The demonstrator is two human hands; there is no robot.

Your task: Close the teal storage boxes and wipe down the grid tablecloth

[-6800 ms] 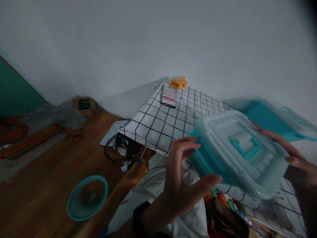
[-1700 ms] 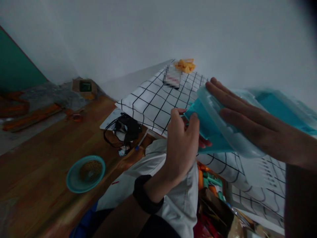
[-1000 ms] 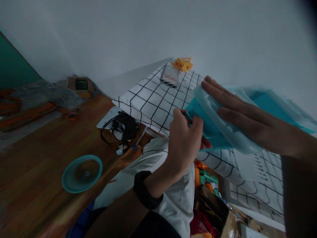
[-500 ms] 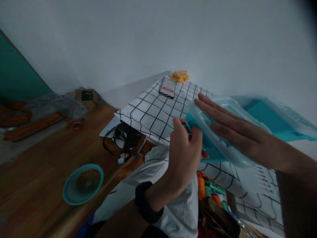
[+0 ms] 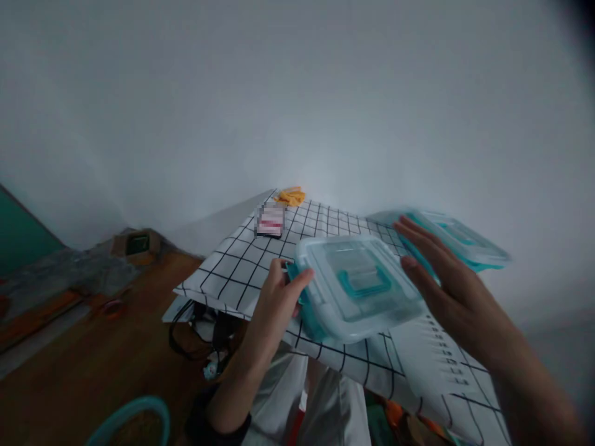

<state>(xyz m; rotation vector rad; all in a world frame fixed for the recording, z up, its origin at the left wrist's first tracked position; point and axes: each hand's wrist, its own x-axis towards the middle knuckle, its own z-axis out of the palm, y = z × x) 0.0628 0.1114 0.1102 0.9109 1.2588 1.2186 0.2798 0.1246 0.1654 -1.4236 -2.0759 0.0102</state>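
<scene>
A storage box (image 5: pixel 330 310) with a clear lid and a teal lid handle is tilted above the table's front edge. My left hand (image 5: pixel 281 294) grips its left side, thumb on the lid rim and the fingers partly hidden beneath. Off the box's right edge, my right hand (image 5: pixel 446 288) is open with its fingers stretched out and somewhat blurred. A second teal box (image 5: pixel 469 232) with a clear lid stands behind that hand, which covers part of it.
A checked cloth (image 5: pixel 242 275) covers the table against the wall. On it lie a pixelated card-like item (image 5: pixel 270 221), a yellow cloth-like bundle (image 5: pixel 292 196) and a white sheet (image 5: pixel 423 365). A teal basin (image 5: pixel 139 406) sits on the floor at left.
The held box has turned so its lid faces me. My right hand has come off the lid to the right. My left hand keeps its grip. The view has tilted up.
</scene>
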